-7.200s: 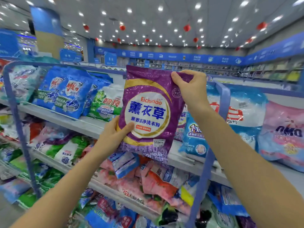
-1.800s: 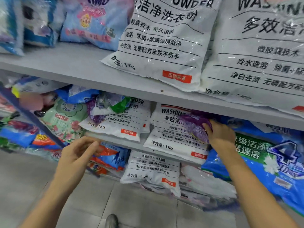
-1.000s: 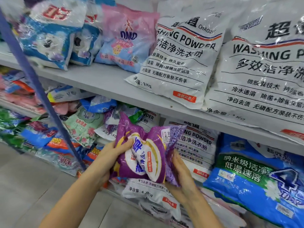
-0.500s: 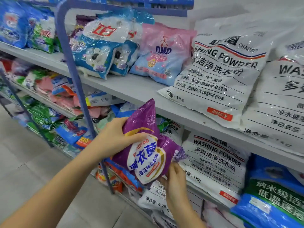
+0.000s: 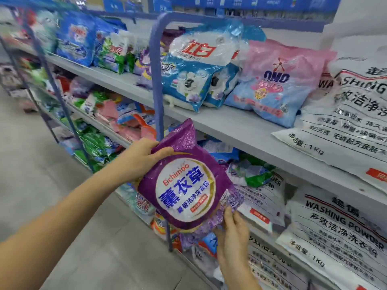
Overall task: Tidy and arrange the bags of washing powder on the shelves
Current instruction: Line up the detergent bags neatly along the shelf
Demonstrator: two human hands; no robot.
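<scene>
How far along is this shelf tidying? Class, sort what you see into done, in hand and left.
Done, it seems: on the top shelf, the pink bag and blue-and-white bags lean in a row. In hand: the purple bag is off the shelves, left grip at its top corner, right grip at its bottom corner. Left: the middle shelf's bags lie jumbled.

A bare strip is left along the front of the upper shelf (image 5: 230,124), while the level below is packed with bags (image 5: 335,227) and fronted by 1 blue post (image 5: 156,91).
</scene>
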